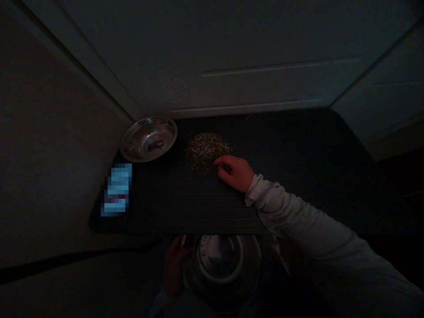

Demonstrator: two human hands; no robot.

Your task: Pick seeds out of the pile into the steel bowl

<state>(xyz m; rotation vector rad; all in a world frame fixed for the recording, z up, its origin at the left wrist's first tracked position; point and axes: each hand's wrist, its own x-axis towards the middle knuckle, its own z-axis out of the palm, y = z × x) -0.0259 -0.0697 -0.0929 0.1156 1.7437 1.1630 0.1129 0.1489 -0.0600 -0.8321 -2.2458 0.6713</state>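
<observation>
A pile of small mixed light and dark grains (208,148) lies spread on the dark table (159,198). At the pile's near right edge is my right hand (236,172), its thumb and forefinger brought together in a pinch. Whatever may be between those fingertips is too small and dark to make out. Below the table's front edge, my left hand (174,265) grips the left rim of a round, shiny metal bowl (225,274). Poor light hides most of that hand's fingers and the bowl's contents, if any.
Another metal bowl (149,150), with a dark label inside, stands at the table's back left corner. In front of it lies a bright, pixelated phone-like rectangle (116,190). A pale panel with a heart relief (171,85) rises behind the table; a wall borders the left.
</observation>
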